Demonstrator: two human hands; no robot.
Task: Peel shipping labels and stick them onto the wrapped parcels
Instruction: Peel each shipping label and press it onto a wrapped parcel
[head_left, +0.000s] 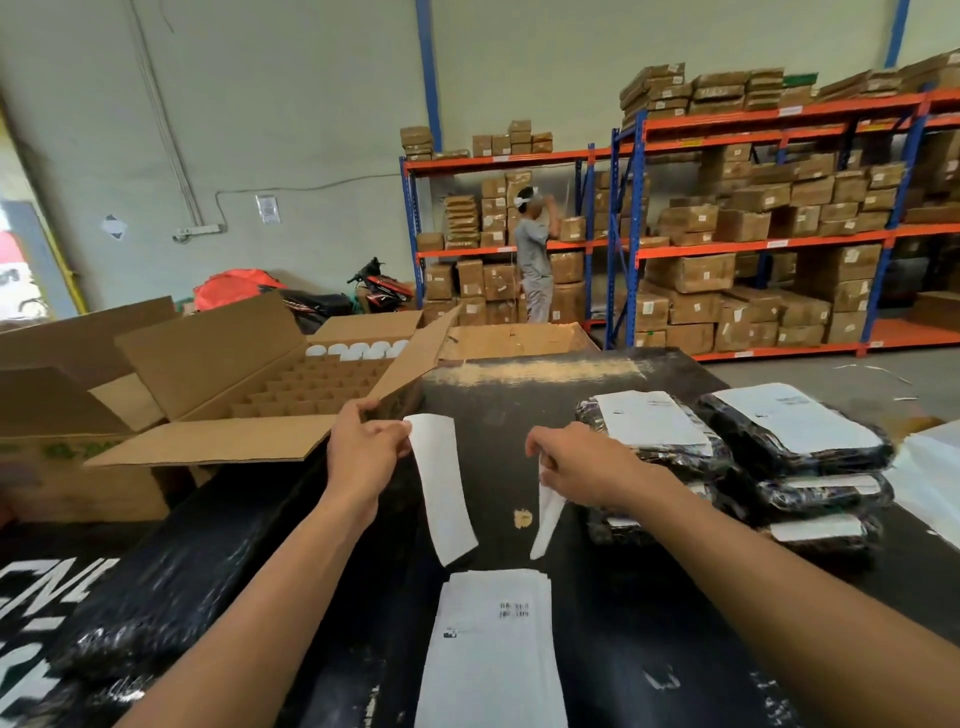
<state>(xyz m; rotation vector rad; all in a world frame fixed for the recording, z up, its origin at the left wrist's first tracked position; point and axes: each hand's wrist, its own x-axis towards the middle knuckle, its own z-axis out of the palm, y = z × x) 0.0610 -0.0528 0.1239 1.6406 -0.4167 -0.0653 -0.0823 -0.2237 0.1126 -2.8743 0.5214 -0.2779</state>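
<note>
Left hand (366, 452) pinched the label (444, 488) by its top edge; right hand (576, 467) pinched the backing strip (548, 512). Both looked thin, limp, curl-prone; best held at corners, adhesive untouched.

Label stack (493, 644) near-centre on bench (519, 395); parcel stacks (743, 457) at right; open divider carton (291, 384) far left; shelving racks (753, 234) behind, far right.

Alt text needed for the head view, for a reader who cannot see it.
Left hand pinches a curling white label sheet while the right hand pinches a narrow white strip, above a stack of printed white shipping labels on the black table; labelled black wrapped parcels are stacked right.
</note>
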